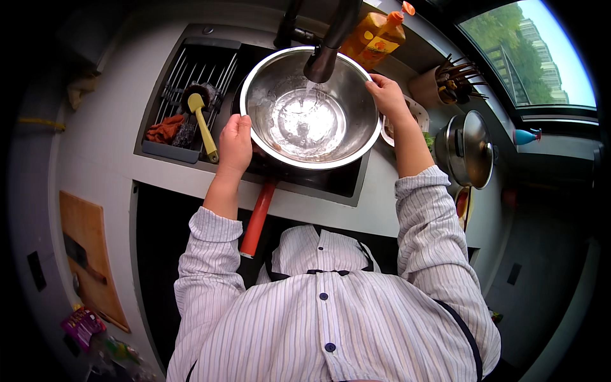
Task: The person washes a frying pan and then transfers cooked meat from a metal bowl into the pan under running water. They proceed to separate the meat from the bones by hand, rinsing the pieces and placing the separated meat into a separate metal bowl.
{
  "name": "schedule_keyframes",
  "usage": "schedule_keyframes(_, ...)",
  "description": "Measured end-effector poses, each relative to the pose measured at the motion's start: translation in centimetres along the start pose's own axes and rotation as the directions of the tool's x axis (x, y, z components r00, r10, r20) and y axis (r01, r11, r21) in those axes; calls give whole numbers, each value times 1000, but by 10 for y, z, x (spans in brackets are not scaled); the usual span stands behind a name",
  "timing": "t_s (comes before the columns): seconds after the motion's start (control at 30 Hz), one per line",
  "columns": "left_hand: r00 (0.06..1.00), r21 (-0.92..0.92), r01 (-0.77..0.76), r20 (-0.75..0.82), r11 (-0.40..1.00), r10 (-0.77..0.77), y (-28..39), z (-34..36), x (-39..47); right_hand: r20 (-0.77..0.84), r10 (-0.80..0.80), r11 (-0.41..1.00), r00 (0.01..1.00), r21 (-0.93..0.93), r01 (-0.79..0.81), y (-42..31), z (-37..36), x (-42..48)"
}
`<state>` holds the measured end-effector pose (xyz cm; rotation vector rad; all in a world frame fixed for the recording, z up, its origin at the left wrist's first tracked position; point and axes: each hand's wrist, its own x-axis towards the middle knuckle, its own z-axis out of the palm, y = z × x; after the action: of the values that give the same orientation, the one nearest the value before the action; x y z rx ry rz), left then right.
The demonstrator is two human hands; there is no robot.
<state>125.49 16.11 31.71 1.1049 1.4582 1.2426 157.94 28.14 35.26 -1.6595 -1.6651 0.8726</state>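
Both hands hold a wide stainless steel bowl (262,114) by its rim, over the sink (353,191). My left hand (237,143) grips the near left side, thumb on the rim. On the right side, my right hand (387,95) pinches the rim. A dark faucet (321,64) hangs over the bowl, and water runs from it into the shallow water inside. Beneath the bowl sits a dark pan, mostly hidden, whose red handle (260,219) sticks out over the counter's front edge.
Left in the sink, a drying rack (167,90) carries a yellow-handled brush (203,124) and a rust-coloured cloth (164,129). An orange soap bottle (374,40), utensil holder (425,88) and lidded pot (465,148) stand to the right. A knife (79,253) lies on a wooden cutting board (90,215).
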Motion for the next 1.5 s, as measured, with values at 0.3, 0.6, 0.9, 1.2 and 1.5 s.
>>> schedule_keyframes(0.3, 983, 181, -177, -13, 967, 183, 25, 18, -39, 93, 47, 997, 995, 63, -53, 19, -12, -28)
schedule_keyframes(0.6, 968, 262, -236, -26, 936, 251, 18, 13, -29, -49, -48, 999, 998, -21, 47, 16, -7, -13)
schedule_keyframes(0.9, 909, -328, 412, 214, 850, -358, -12, 43, -58, 176, -77, 967, 981, -227, 116, -61, -60, -16)
schedule_keyframes(1.2, 684, -498, 721, 399, 483, -610, -11, 100, -88, 396, 211, 565, 894, -795, 219, -104, -65, 46)
schedule_keyframes(1.5, 590, -541, 779, 460, 317, -664, -24, 133, -98, 514, 186, -110, 837, -836, 538, -132, -7, 92)
